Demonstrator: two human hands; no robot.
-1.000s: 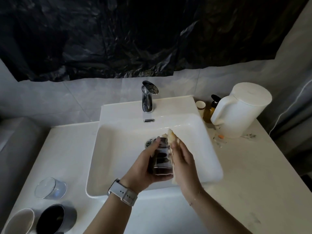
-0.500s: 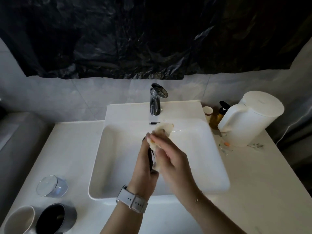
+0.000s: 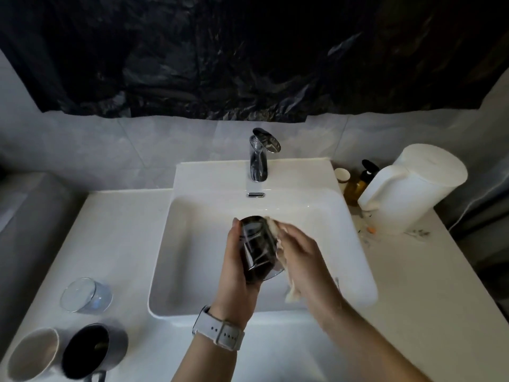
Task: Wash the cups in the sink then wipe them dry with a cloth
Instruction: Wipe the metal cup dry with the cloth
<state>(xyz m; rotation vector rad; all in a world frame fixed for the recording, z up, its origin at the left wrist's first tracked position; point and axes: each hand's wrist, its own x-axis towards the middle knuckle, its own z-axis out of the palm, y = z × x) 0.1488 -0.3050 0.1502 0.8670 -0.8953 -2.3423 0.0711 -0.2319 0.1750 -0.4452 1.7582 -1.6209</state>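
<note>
Head view, left hand (image 3: 237,267) gripping dark cup (image 3: 259,248), right hand (image 3: 300,257) seemingly pressing cloth (image 3: 275,230)

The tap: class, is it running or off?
Off. No stream falls from the tap into the sink.

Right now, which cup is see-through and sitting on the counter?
The clear glass cup at the counter's left, beyond the white cup and the black mug. Those two are solid-coloured, and the dark glass is in the left hand.
</note>
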